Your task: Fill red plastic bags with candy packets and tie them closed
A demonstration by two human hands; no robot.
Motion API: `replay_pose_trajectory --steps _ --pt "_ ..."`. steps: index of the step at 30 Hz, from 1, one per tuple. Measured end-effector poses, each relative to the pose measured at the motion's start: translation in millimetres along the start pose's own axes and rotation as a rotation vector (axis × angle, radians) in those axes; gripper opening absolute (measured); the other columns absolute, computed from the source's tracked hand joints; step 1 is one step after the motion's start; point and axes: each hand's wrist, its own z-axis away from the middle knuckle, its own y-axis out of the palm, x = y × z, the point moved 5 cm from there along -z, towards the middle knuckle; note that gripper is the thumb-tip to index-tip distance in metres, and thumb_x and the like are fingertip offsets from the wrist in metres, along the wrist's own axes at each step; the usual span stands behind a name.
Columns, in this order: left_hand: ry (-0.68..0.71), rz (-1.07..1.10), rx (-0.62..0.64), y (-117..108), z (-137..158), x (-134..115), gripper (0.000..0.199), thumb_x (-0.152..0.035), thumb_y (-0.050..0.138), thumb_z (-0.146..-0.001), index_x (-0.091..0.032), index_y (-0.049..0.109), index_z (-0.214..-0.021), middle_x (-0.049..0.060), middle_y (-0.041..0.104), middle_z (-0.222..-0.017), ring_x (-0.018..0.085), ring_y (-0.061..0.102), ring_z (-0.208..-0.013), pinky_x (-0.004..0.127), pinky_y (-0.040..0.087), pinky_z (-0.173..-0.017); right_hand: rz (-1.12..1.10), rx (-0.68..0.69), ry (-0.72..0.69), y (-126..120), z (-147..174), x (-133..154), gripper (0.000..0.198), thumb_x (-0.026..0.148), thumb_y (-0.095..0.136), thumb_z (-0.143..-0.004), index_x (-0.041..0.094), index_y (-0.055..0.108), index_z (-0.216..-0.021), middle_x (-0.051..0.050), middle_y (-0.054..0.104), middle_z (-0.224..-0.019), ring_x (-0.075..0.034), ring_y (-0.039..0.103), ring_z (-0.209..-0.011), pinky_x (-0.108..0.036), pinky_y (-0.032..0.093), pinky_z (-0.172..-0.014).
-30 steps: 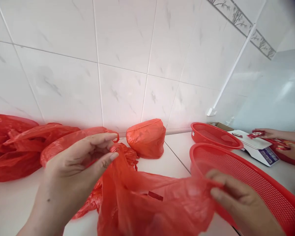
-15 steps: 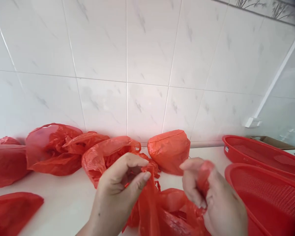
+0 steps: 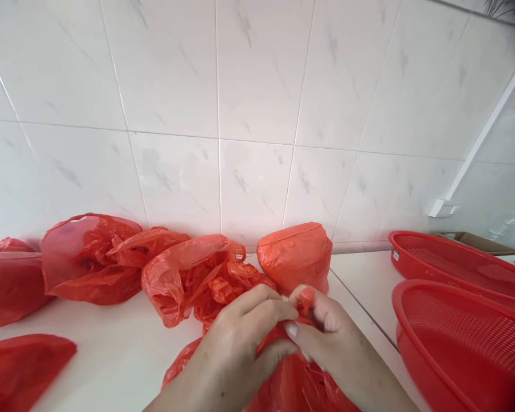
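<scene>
A red plastic bag (image 3: 283, 384) is under and between my hands at the bottom middle, its top gathered at the fingers. My left hand (image 3: 244, 343) is closed on the bunched plastic, fingers bent over it. Close against it, my right hand (image 3: 330, 337) pinches the same bag, and a small red tip sticks up between thumb and fingers. The fingers partly hide where the plastic crosses. Just behind the hands stands a full, rounded red bag (image 3: 295, 254). Crumpled red bags (image 3: 189, 269) lie left of it.
More red bags (image 3: 90, 257) line the tiled wall at left, and a flat one (image 3: 26, 366) lies at the front left. Two red mesh baskets (image 3: 416, 320) stand at right. A white socket box (image 3: 443, 208) is on the wall above a cardboard box (image 3: 480, 242).
My hands were apart, each with a piece of the red bag. They have come together at the middle over the bag, the right one moving left.
</scene>
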Motion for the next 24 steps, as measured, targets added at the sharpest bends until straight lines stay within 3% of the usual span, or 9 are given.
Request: replay_pose_trajectory --steps 3,7,9,11,13,16,18,21,24 --pt "-0.058 -0.032 -0.037 1.8 -0.6 9.0 0.011 -0.012 0.061 -0.083 -0.021 0.059 -0.077 -0.001 0.059 -0.074 0.01 0.054 -0.064 0.02 0.042 -0.058 -0.013 0.076 -0.011 -4.9 1.3 -0.9 0.01 0.027 0.058 -0.08 0.021 0.053 -0.086 0.006 0.047 -0.064 -0.007 0.037 -0.054 -0.02 0.032 -0.051" --pt "-0.217 0.002 -0.063 -0.1 -1.5 18.9 0.019 -0.003 0.058 -0.079 -0.021 0.057 -0.073 -0.004 0.062 -0.076 0.01 0.055 -0.067 0.019 0.042 -0.062 -0.106 0.087 -0.072 -16.6 0.4 -2.2 0.037 0.047 0.041 -0.089 0.021 0.062 -0.102 -0.003 0.06 -0.082 -0.012 0.052 -0.065 -0.027 0.043 -0.063" --pt "-0.288 0.015 -0.055 -0.5 -1.5 22.2 0.019 -0.004 0.056 -0.079 -0.022 0.058 -0.075 -0.004 0.063 -0.076 0.01 0.055 -0.066 0.02 0.041 -0.061 -0.06 0.047 -0.072 -22.4 0.3 -2.8 0.045 0.052 0.036 -0.09 0.021 0.068 -0.098 -0.005 0.062 -0.091 -0.017 0.057 -0.08 -0.031 0.046 -0.073" --pt "-0.31 0.006 -0.054 -0.4 -1.4 23.2 0.018 -0.005 0.056 -0.079 -0.022 0.059 -0.075 -0.004 0.062 -0.074 0.01 0.054 -0.065 0.02 0.04 -0.059 0.056 0.071 -0.076 -22.7 0.8 -1.6 0.033 0.046 0.047 -0.087 0.021 0.069 -0.092 -0.004 0.063 -0.093 -0.017 0.058 -0.085 -0.03 0.046 -0.076" --pt "-0.3 -0.008 -0.053 0.5 -1.1 23.0 0.016 -0.006 0.056 -0.078 -0.022 0.059 -0.074 -0.004 0.061 -0.073 0.011 0.053 -0.064 0.021 0.04 -0.059 0.191 0.081 -0.075 -21.7 0.5 -1.3 0.021 0.031 0.056 -0.082 0.024 0.066 -0.099 -0.001 0.064 -0.092 -0.015 0.058 -0.082 -0.028 0.045 -0.074" --pt "-0.288 -0.037 -0.035 3.9 -0.3 23.1 0.016 -0.007 0.057 -0.078 -0.021 0.056 -0.072 -0.004 0.059 -0.071 0.01 0.052 -0.063 0.021 0.039 -0.058 0.376 -0.113 -0.072 -28.9 -3.9 -3.8 0.039 0.018 0.055 -0.077 0.029 0.057 -0.113 0.002 0.064 -0.09 -0.015 0.059 -0.082 -0.027 0.045 -0.073" --pt "-0.275 -0.072 -0.012 7.3 -0.2 23.1 0.017 -0.006 0.055 -0.078 -0.021 0.053 -0.071 -0.005 0.057 -0.071 0.01 0.051 -0.063 0.021 0.038 -0.058 0.481 -0.212 -0.075 -32.0 -7.8 -7.1 0.033 0.017 0.052 -0.075 0.028 0.061 -0.105 0.003 0.064 -0.083 -0.015 0.059 -0.076 -0.026 0.044 -0.068" --pt "-0.247 -0.127 0.012 11.8 -0.1 23.2 0.018 -0.005 0.052 -0.079 -0.021 0.051 -0.071 -0.004 0.055 -0.072 0.01 0.05 -0.065 0.022 0.036 -0.058 0.497 -0.175 -0.063 -30.3 -13.0 -12.2 0.027 0.013 0.042 -0.075 0.025 0.064 -0.086 0.004 0.063 -0.074 -0.013 0.056 -0.067 -0.024 0.04 -0.06" --pt "-0.227 -0.153 0.036 15.2 0.8 24.2 0.018 -0.004 0.049 -0.079 -0.021 0.05 -0.072 -0.003 0.055 -0.075 0.011 0.05 -0.066 0.022 0.036 -0.058 0.361 -0.079 -0.088 -29.3 -12.6 -9.4 0.028 0.011 0.039 -0.076 0.022 0.064 -0.083 0.002 0.063 -0.077 -0.013 0.056 -0.072 -0.025 0.041 -0.064"
